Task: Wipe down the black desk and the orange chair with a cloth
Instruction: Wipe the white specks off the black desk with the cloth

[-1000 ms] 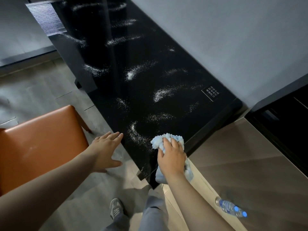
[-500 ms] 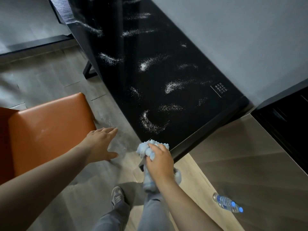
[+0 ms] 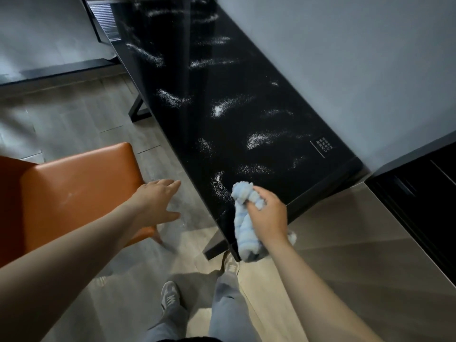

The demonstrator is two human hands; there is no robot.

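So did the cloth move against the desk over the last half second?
Yes. The cloth, gripped by the right hand, went from the black desk's near corner back up onto the top, beside the curled powder streak.

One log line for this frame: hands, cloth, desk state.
phase: desk wipe | right hand: grips cloth at desk near corner | left hand: open, by chair | desk: white streaks on top

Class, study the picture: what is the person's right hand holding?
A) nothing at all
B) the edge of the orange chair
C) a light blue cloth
C: the right hand grips a bunched light blue cloth at the near corner of the black desk.
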